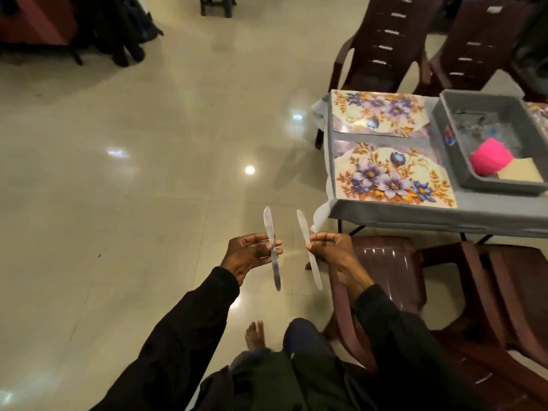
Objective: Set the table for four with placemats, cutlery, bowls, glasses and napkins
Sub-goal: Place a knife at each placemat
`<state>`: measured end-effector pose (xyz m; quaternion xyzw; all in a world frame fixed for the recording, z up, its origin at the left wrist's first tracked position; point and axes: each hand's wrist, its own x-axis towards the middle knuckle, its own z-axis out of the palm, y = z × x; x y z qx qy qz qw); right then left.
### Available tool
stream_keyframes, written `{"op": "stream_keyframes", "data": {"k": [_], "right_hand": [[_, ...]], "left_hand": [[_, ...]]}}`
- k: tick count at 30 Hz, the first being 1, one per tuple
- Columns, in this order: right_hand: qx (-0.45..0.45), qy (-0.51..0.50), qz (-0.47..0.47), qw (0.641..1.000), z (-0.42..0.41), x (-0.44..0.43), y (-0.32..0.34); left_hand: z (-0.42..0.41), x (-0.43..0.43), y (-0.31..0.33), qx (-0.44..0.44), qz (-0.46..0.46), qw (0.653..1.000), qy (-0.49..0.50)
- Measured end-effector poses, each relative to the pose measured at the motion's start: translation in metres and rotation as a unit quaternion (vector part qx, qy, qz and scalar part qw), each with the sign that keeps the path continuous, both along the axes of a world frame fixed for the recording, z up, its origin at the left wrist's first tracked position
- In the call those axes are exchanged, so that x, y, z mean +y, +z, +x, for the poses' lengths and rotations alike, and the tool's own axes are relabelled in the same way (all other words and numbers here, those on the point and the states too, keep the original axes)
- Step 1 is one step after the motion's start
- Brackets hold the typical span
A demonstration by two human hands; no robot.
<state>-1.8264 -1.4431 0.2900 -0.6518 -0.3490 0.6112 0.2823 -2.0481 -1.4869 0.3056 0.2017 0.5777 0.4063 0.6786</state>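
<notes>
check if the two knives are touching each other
Apart: the head view shows floor between the left knife and the right knife.

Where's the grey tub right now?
In the head view, at the right edge: the grey tub sits on the table, just right of the near floral placemat and far floral placemat, with a pink cloth inside.

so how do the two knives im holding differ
The left knife stands nearly upright in the left hand; the right knife slants, tip leaning left, in the right hand. The left hand's fingers lie fairly straight behind its knife; the right hand's curl round its own. Both are plain metal, blades up.
</notes>
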Motion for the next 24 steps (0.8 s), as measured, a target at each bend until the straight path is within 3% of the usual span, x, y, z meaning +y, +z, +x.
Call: {"op": "stream_keyframes", "data": {"k": [14,24], "right_hand": [[0.008,-0.164,0.018,0.986,0.068,0.142,-0.028],[-0.050,-0.246,-0.007,0.968,0.176,0.259,-0.061]], "left_hand": [[0.052,0.195,-0.018,0.024,-0.014,0.993,-0.116],[0.129,0.332,-0.034,0.044,-0.046,0.985,-0.159]]}}
